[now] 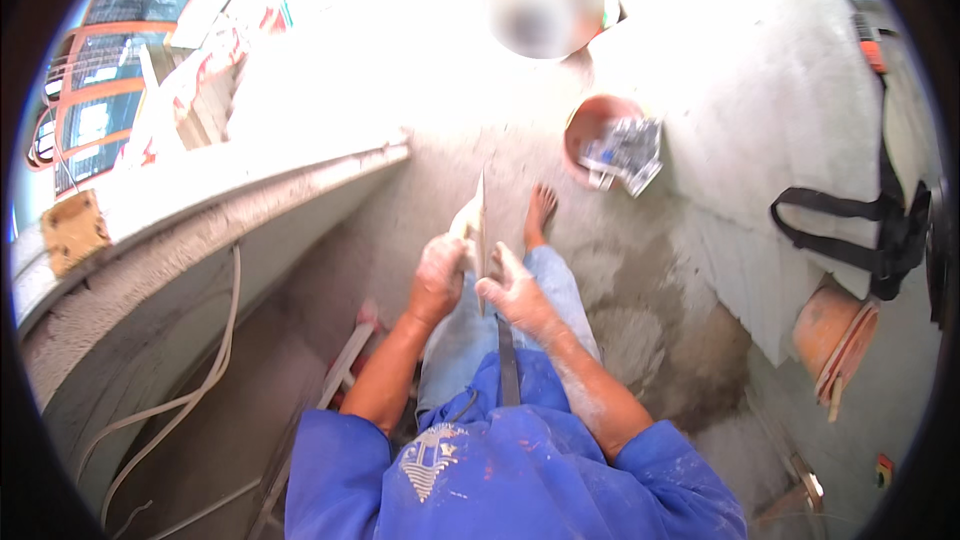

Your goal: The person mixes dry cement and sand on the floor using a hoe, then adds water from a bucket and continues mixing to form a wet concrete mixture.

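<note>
A thin flat plate-like tool [482, 255], probably a plastering trowel or float, stands edge-on in front of my body. My left hand [437, 274] is closed around its left side, where a pale lump [466, 219] shows; whether that is a handle or plaster I cannot tell. On the tool's other side, my right hand [519, 294] has its fingers apart and its thumb tip at or very near the plate. Whitish dust coats both hands and my right forearm. Below the tool are my blue jeans [570, 292] and a bare foot [542, 206].
A reddish bucket [576, 139] with a crumpled grey-white bag [626, 154] stands ahead. A rough ledge [247, 214] runs along the left, with cables [225, 345] hanging below. At right are black straps [832, 202] and an orange bucket [829, 334]. Another person [545, 7] is ahead.
</note>
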The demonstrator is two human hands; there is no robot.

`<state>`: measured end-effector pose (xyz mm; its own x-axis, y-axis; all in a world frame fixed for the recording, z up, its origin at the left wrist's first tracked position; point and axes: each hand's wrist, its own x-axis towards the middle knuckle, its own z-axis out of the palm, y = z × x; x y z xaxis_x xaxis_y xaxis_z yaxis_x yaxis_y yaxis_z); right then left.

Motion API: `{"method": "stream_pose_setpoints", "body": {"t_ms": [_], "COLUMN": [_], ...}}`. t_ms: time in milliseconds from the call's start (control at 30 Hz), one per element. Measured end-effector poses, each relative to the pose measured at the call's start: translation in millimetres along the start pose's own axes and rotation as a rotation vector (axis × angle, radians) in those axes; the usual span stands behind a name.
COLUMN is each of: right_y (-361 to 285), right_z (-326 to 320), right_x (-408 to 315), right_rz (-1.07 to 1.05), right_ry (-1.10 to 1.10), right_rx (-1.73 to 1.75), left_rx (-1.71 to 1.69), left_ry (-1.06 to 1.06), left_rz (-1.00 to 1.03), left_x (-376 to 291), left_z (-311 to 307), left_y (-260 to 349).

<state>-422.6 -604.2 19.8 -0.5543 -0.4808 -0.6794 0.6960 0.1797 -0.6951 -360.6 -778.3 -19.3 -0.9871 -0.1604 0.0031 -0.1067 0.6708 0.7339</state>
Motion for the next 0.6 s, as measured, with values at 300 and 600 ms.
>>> {"method": "stream_pose_setpoints", "body": {"t_ms": [300,600], "right_y": [-128.6,-246.9], "right_z": [-55.8,-135.3], "right_x": [75.0,266.4], "right_rz": [0.07,-0.12], "right_ry": [0.453,0.401], "right_rx": [0.019,0.695], "left_rx": [-0.007,-0.147], "left_ry": [0.033,0.032], "left_rz": [0.06,-0.662], "left_x": [129.7,78.8], "left_z": [-9.0,0.0], "left_y": [87.6,5.9]}}
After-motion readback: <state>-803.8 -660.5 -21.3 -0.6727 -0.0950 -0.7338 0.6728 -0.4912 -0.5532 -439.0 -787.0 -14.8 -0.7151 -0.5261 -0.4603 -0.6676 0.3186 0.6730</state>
